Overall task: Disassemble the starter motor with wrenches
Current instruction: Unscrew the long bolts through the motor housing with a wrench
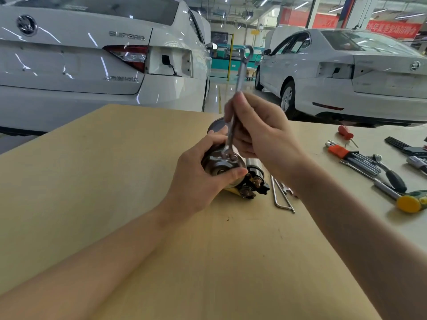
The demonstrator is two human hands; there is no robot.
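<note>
Tan workbench [115, 204] before me. At my right: red-handled screwdriver [345, 132], hex key set in orange holder [353, 158], yellow-faced mallet [409, 202], bent metal rod [280, 199]. Beyond, two white sedans [92, 65] [346, 72] parked on glossy workshop floor [219, 93].

The left white car [92, 54] carries the word "SUPERB" on its boot lid above blurred, unreadable lettering, while the red banner [392, 30] at the far wall shows white characters, perhaps Chinese, too small to read.
</note>
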